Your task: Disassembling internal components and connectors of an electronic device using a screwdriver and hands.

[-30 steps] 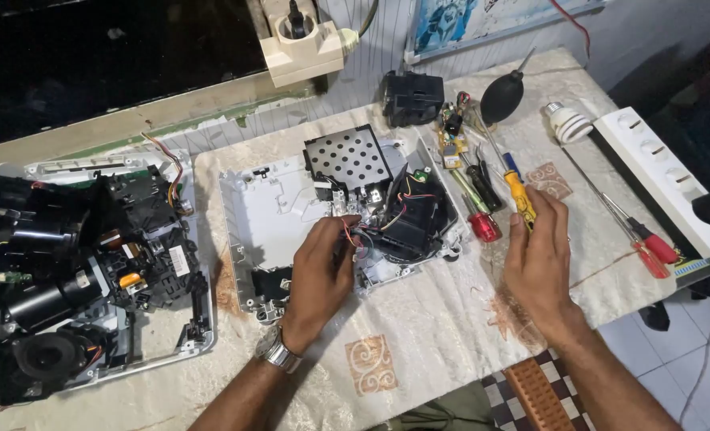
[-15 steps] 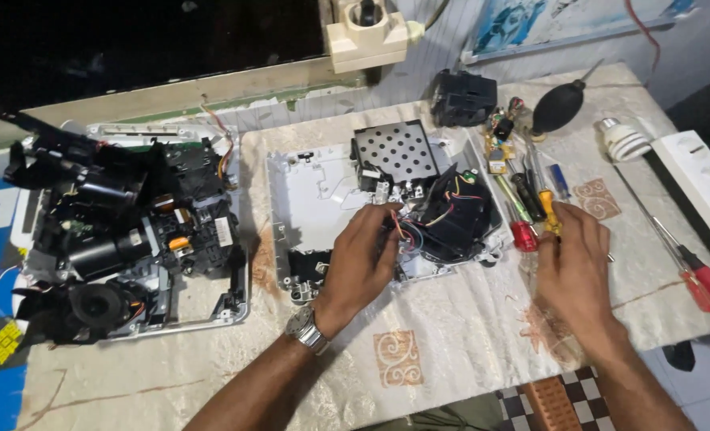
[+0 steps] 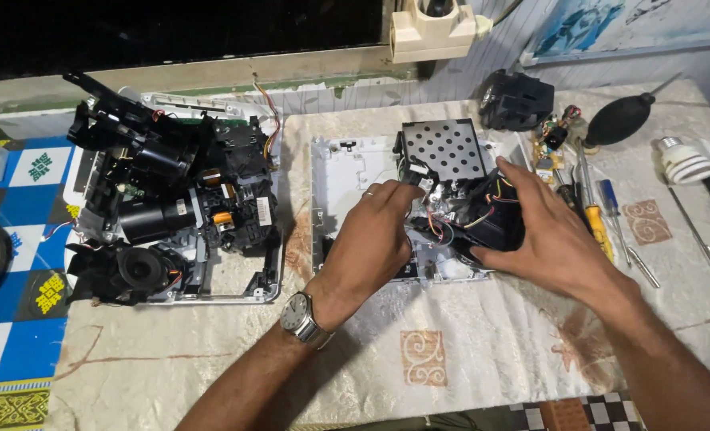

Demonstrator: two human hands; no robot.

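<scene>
Near the middle of the cloth-covered tabletop [image 3: 483, 351], towards its far edge, the right hand [image 3: 551, 235] lies curled over a black fan module [image 3: 495, 223], fingers wrapped around its right and near sides and grasping it, with red and orange wires [image 3: 443, 223] trailing from its left side. That module sits directly under the right palm, so this hand is the nearer of the two; its long side runs roughly from the near left to the far right. Just left of it, the left hand [image 3: 379, 231], a ring on one finger and a wristwatch [image 3: 297, 314] on the wrist, bends its fingertips down onto the small metal parts [image 3: 439, 203] beside the wires; whether it pinches anything I cannot tell, since the fingers hide the contact. Both hands work over a white housing tray [image 3: 347, 172], and a perforated black metal plate [image 3: 444, 149] lies just beyond the module. Outward to the right, screwdrivers [image 3: 598, 215] lie side by side, pointing away from the person, with a black rubber air blower [image 3: 622, 120] and a white bulb [image 3: 682, 164] farther toward the right edge. Well apart on the left sits a gutted black optical assembly [image 3: 167, 207] in its own white shell
</scene>
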